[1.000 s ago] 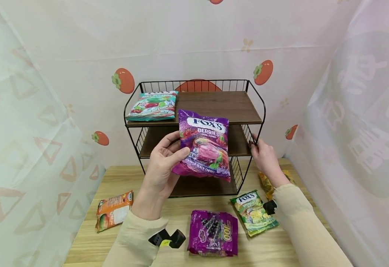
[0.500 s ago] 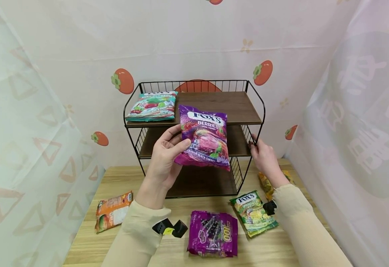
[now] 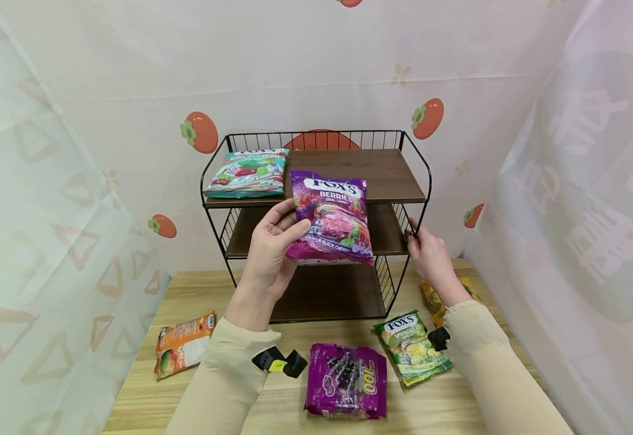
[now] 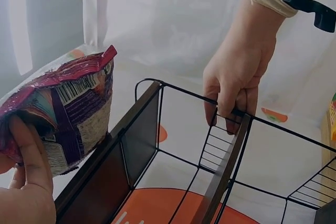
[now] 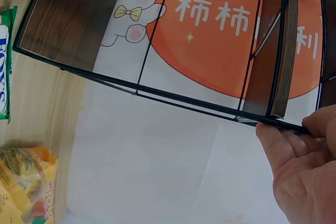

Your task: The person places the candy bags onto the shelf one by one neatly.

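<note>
My left hand [image 3: 270, 254] pinches a purple Fox's Berries candy bag [image 3: 334, 220] by its left edge, thumb in front and fingers behind. The bag hangs in front of the top and middle boards of a three-tier shelf rack [image 3: 349, 175] with a black wire frame. In the left wrist view, the printed back of the candy bag [image 4: 79, 108] faces the camera. My right hand [image 3: 430, 254] grips the rack's right side frame at the middle tier. The right wrist view shows the thumb and fingers of that hand [image 5: 307, 166] around the black wire.
A teal Fox's bag [image 3: 248, 174] lies at the left of the top board. On the wooden table [image 3: 186, 417] are an orange bag [image 3: 186, 344], a purple bag [image 3: 346, 380], a green Fox's bag [image 3: 414, 347] and a yellow bag [image 3: 433, 302] partly behind the right arm.
My left hand has raised the purple candy bag slightly, bringing it closer to the rack's top board. The right hand has stayed on the side frame.
</note>
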Demonstrator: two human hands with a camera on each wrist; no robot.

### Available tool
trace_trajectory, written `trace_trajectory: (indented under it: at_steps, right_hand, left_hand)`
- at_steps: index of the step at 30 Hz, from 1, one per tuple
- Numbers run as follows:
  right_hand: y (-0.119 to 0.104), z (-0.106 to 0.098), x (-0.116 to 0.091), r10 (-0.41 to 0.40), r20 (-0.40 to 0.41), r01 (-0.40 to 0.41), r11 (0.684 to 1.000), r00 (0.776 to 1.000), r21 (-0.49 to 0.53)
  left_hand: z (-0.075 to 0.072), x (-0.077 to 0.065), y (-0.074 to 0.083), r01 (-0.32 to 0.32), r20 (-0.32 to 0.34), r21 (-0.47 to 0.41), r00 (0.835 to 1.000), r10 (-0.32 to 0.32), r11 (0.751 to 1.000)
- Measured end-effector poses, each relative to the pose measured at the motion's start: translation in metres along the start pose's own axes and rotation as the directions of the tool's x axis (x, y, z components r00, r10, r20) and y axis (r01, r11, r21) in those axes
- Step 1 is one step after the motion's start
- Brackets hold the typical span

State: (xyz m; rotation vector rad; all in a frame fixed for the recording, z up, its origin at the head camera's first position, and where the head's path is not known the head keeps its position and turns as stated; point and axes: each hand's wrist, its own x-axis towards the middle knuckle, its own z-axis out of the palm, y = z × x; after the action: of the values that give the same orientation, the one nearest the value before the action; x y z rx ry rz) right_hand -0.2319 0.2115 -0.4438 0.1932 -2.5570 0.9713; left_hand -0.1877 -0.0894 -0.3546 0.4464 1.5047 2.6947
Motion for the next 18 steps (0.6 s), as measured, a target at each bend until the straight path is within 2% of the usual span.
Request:
trace_trajectory:
  at_steps: [6, 18]
  right_hand:
    - [0.0, 0.0, -0.001, -0.003, -0.001, 0.003, 1.0, 1.0, -0.001]
    - [0.001, 0.0, -0.001, -0.006, 0.001, 0.006, 1.0, 1.0, -0.004]
  left_hand:
    - [0.006, 0.0, 0.001, 0.012, -0.038, -0.01, 0.999, -0.012, 1.0]
    - [0.016, 0.001, 0.005, 0.011, -0.064, -0.08, 0.998, -0.017, 0.997]
